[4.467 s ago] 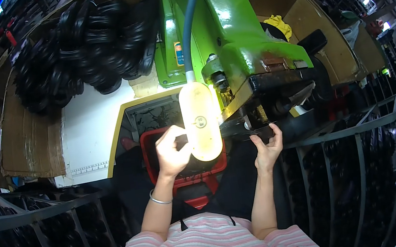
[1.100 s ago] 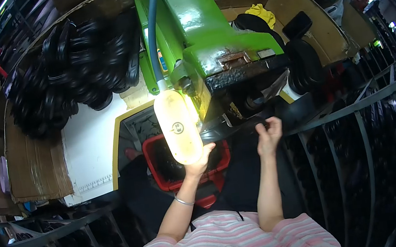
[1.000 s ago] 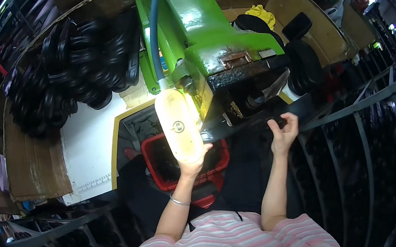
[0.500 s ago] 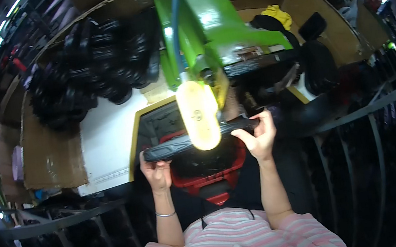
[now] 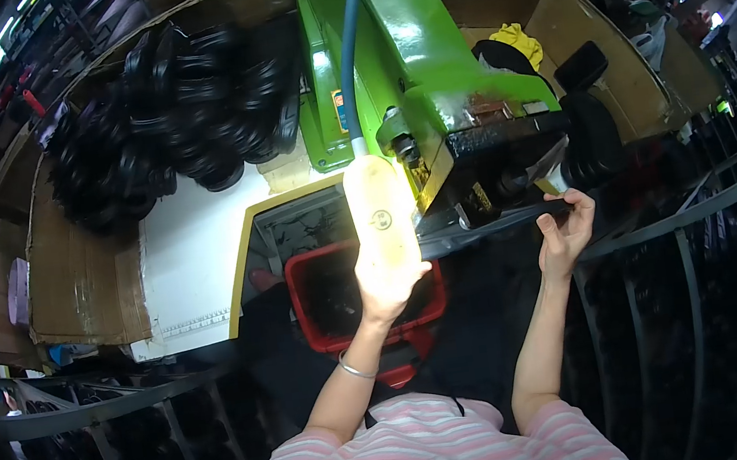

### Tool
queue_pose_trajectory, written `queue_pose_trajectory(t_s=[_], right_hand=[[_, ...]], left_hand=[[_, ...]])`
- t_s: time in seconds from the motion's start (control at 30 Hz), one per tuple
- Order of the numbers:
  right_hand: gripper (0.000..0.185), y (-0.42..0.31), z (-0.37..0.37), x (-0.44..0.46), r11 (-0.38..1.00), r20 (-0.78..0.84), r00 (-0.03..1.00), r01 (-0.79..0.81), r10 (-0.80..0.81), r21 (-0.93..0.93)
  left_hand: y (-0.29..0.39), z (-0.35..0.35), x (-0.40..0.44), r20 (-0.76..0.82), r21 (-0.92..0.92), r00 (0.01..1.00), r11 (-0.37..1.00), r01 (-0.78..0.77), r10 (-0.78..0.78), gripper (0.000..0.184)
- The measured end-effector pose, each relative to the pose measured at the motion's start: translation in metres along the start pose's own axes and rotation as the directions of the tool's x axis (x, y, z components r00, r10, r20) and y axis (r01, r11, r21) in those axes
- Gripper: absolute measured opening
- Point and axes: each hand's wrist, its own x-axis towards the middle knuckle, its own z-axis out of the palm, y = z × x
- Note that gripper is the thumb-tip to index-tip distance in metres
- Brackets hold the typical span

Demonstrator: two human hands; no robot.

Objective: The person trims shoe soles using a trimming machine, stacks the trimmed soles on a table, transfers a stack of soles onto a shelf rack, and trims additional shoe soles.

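Note:
A long black shoe sole point(image 5: 480, 232) is held level under the front of a green machine point(image 5: 449, 61). My right hand point(image 5: 565, 239) is closed on the sole's right end, with fingertips on top and thumb below. At the other end is my left hand point(image 5: 388, 291), its thumb pointing right; a lit, pale lamp point(image 5: 381, 214) hides most of its fingers. Part of the sole lies in shadow against the machine's dark head point(image 5: 507, 151).
Below my hands stands a red bin point(image 5: 303, 308). Left is a white tabletop point(image 5: 191, 263) with a yellow edge and ruler marks. Black soles point(image 5: 186, 114) are heaped in a cardboard box point(image 5: 88, 295); another box point(image 5: 609, 77) holds black pieces and yellow cloth point(image 5: 517, 48). Metal rails point(image 5: 665, 222) flank me.
Both hands have moved right with the sole, bringing it under the machine head. My left hand has passed behind the lamp. The view has shifted slightly.

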Motion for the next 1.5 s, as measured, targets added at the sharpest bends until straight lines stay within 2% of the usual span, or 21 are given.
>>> queue_pose_trajectory(t_s=[0.07, 0.1, 0.2, 0.23, 0.33, 0.47, 0.5, 0.57, 0.67, 0.73, 0.8, 0.87, 0.9, 0.93, 1.0, 1.1, 1.2, 1.27, 1.4, 1.47, 1.5], right_hand=[[0.053, -0.007, 0.005, 0.004, 1.0, 0.015, 1.0, 0.004, -0.003, -0.031], [0.053, -0.011, 0.01, 0.005, 0.999, 0.062, 0.998, 0.005, -0.003, -0.04], [0.052, -0.022, 0.028, 0.003, 0.999, 0.133, 0.991, 0.0, 0.007, -0.048], [0.052, -0.023, 0.034, 0.002, 0.999, 0.154, 0.988, 0.005, 0.002, -0.05], [0.052, -0.025, 0.055, -0.009, 0.998, 0.175, 0.983, -0.056, 0.058, -0.017], [0.06, -0.03, 0.085, -0.025, 0.979, 0.217, 0.959, -0.196, 0.181, 0.049], [0.063, -0.027, 0.09, -0.03, 0.981, 0.242, 0.956, -0.186, 0.166, 0.06], [0.062, -0.026, 0.099, -0.041, 0.986, 0.246, 0.96, -0.155, 0.134, 0.068], [0.062, -0.004, 0.092, -0.055, 0.995, 0.191, 0.981, -0.036, 0.018, 0.088], [0.059, -0.012, 0.078, -0.049, 0.995, 0.188, 0.982, -0.033, 0.014, 0.098], [0.06, -0.007, 0.054, -0.036, 0.999, 0.156, 0.987, -0.051, 0.048, 0.016], [0.063, -0.005, 0.036, -0.017, 0.997, 0.15, 0.988, -0.008, 0.018, -0.071], [0.064, -0.007, 0.033, -0.01, 0.997, 0.111, 0.991, -0.079, 0.081, -0.023], [0.062, -0.007, 0.033, -0.002, 0.997, 0.087, 0.994, -0.056, 0.06, -0.044], [0.062, 0.002, 0.029, 0.009, 0.997, 0.143, 0.987, -0.068, 0.071, -0.029], [0.062, 0.007, 0.031, 0.012, 0.999, 0.158, 0.986, -0.048, 0.051, -0.023], [0.063, 0.002, 0.043, 0.007, 0.999, 0.176, 0.983, -0.035, 0.04, -0.035], [0.066, 0.0, 0.05, 0.002, 0.999, 0.18, 0.982, -0.051, 0.052, -0.012], [0.07, 0.0, 0.062, -0.016, 0.987, 0.215, 0.964, -0.162, 0.155, 0.015], [0.074, -0.013, 0.08, -0.026, 0.939, 0.218, 0.923, -0.339, 0.318, 0.063], [0.077, -0.012, 0.088, -0.034, 0.959, 0.219, 0.94, -0.278, 0.26, 0.052]], left_hand=[[0.006, -0.005, -0.002, -0.005, 0.03, 1.0, 1.0, -0.005, 0.005, 0.049], [0.01, -0.012, 0.0, 0.008, 0.118, 1.0, 0.993, -0.013, 0.012, 0.041], [0.029, -0.019, -0.004, -0.042, 0.058, 0.998, 0.997, -0.046, 0.048, 0.035], [0.034, -0.023, -0.003, -0.05, 0.055, 0.999, 0.998, -0.011, 0.014, 0.033], [0.035, -0.049, -0.003, -0.075, 0.004, 0.993, 0.996, 0.092, -0.091, 0.031], [0.03, -0.091, -0.011, -0.085, -0.045, 0.99, 0.993, 0.109, -0.113, 0.033], [0.038, -0.093, -0.012, -0.117, -0.087, 0.98, 0.985, 0.148, -0.158, 0.035], [0.04, -0.111, -0.015, -0.083, -0.059, 0.987, 0.99, 0.131, -0.135, 0.038], [0.048, -0.11, -0.019, -0.059, 0.024, 0.998, 0.999, 0.03, -0.029, 0.044], [0.052, -0.094, -0.02, -0.012, 0.021, 1.0, 1.0, 0.007, -0.007, 0.048], [0.054, -0.067, -0.017, 0.003, 0.109, 1.0, 0.994, 0.017, -0.018, 0.041], [0.048, -0.034, -0.012, -0.03, 0.091, 0.996, 0.992, 0.083, -0.081, 0.035], [0.042, -0.023, -0.007, -0.032, 0.131, 0.997, 0.989, 0.069, -0.066, 0.032], [0.041, -0.015, -0.002, -0.007, 0.144, 0.995, 0.985, 0.096, -0.096, 0.032], [0.044, 0.007, 0.006, -0.054, 0.141, 0.992, 0.985, -0.104, 0.112, 0.032], [0.037, 0.002, 0.009, -0.046, 0.047, 0.996, 0.996, -0.07, 0.072, 0.035], [0.044, -0.01, 0.004, -0.083, 0.131, 0.996, 0.991, 0.022, -0.012, 0.039], [0.039, -0.021, 0.003, -0.097, 0.11, 0.995, 0.993, 0.031, -0.02, 0.036], [0.044, -0.044, 0.005, -0.148, 0.087, 0.986, 0.992, 0.092, -0.078, 0.03], [0.042, -0.065, 0.003, -0.15, 0.018, 0.984, 0.995, 0.096, -0.092, 0.031], [0.045, -0.073, 0.004, -0.161, 0.001, 0.982, 0.995, 0.098, -0.097, 0.032]])
